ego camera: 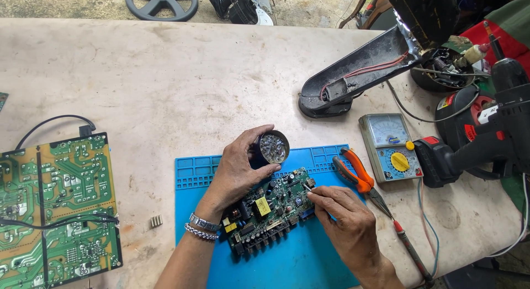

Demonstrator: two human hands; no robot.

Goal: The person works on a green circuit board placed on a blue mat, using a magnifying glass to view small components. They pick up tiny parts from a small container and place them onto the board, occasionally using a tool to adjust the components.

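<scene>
Blue silicone work mat [309, 267] spread on a stained, pale table [165, 73], bearing a small green circuit board [270, 211] near its middle. Left hand [237, 170] arched above the board's upper left corner, wrist ringed by two metal bracelets [201, 227], fingers curled around a round black lamp head [270, 147] with its cluster of clear lenses turned up toward the camera. Right hand [345, 217] low at the board's right edge, thumb and forefinger pinched tight on a thin metal probe [307, 187], tip touching the board's upper right part.

Just right of the mat, orange-handled pliers [359, 175] lying at a slant; beyond them a grey analogue multimeter [389, 148] with a yellow dial. Further right of the mat, a black cordless drill [486, 140]. Above the mat, toward the table's far edge, an opened black casing [353, 73] with red wires showing. Well left of the mat, a large green circuit board [58, 206] crossed by a black cable, and a small metal heat sink [157, 221] between the two.
</scene>
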